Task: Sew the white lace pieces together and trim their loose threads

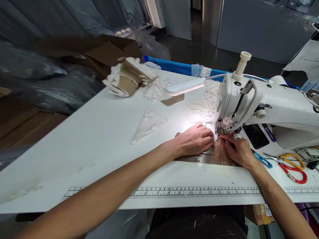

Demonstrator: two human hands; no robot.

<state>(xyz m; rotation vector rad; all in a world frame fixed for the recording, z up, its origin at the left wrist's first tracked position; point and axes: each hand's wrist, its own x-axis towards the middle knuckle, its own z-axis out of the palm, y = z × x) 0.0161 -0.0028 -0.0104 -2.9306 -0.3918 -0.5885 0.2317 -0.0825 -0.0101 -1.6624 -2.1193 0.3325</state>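
Observation:
At the white sewing machine [240,99], my left hand [195,141] lies just left of the needle, its fingers bent together on white lace [206,126]. The lamp's glare washes out part of that lace. My right hand [238,151] is right of the presser foot [217,131], thumb and forefinger pinched close to it. Whatever sits between those fingertips is too small to tell. Beneath both hands a brown, shiny, scuffed sheet [209,158] covers the machine bed. More lace [209,99] lies behind the needle.
A cut lace piece [151,124] lies left of my hands; a lace bundle on card [129,78] sits farther back. To the right are blue thread snips [263,159], red-handled scissors [295,172], yellow-handled scissors [294,161] and a phone [256,136]. A printed ruler [174,192] runs along the front edge.

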